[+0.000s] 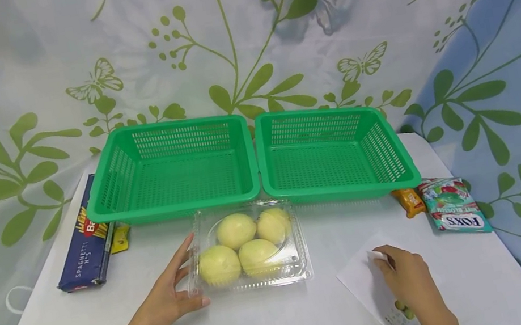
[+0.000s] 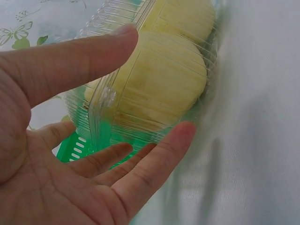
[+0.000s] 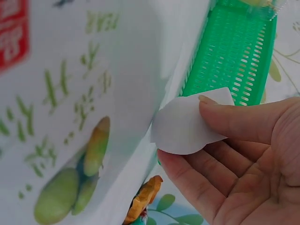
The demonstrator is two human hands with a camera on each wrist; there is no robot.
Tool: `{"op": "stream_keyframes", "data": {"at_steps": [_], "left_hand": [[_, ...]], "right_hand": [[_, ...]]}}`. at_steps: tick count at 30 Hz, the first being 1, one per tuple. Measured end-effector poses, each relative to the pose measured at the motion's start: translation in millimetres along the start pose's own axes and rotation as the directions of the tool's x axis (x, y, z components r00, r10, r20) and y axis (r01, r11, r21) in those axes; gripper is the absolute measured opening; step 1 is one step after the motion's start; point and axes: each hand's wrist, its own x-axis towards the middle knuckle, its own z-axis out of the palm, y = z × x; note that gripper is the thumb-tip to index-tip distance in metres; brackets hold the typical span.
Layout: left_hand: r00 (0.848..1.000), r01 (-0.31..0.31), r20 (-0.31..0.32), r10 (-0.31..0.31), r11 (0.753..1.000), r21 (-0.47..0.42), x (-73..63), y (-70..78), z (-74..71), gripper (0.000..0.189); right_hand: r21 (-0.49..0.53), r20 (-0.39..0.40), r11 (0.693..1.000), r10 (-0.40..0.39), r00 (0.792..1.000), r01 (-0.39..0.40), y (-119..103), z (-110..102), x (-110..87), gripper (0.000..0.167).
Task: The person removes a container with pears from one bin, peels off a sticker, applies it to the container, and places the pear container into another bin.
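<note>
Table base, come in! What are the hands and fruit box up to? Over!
Left hand at side of fruit box, four yellow fruits inside. Right hand pinching white printed packaging. Green baskets just behind box.

Left grip [image 1: 166,302] spread wide; right grip [image 1: 407,272] pinched.

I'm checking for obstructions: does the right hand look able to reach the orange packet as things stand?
Probably yes: nothing visible stands between the right hand and the orange packet, though the hand pinches a printed white sheet and would likely need to release it first.
</note>
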Motion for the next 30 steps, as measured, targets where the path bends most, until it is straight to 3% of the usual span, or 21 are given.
{"op": "stream_keyframes", "data": {"at_steps": [8, 17, 22, 30], "left_hand": [[1.0, -0.011, 0.003, 0.011, 1.0, 0.001, 0.3, 0.9, -0.7, 0.118], [1.0, -0.017, 0.008, 0.017, 1.0, -0.004, -0.2, 0.5, -2.0, 0.118], [1.0, -0.015, 0.011, 0.015, 1.0, -0.002, -0.2, 0.0, -2.9, 0.118], [0.999, -0.039, 0.007, 0.039, 0.999, -0.003, -1.1, -2.8, -2.6, 0.117]], "right_hand": [[0.03, -0.068, 0.999, -0.024, 0.997, 0.026, 0, -3, 0.8, 0.025], [0.179, -0.147, 0.976, -0.097, 0.984, 0.123, -22, -2, 3.1, 0.022], [0.212, -0.222, 0.943, -0.21, 0.952, 0.257, -43, 2, 6.5, 0.02], [0.213, -0.307, 0.867, -0.378, 0.873, 0.45, -76, 7, 12.4, 0.02]]}}
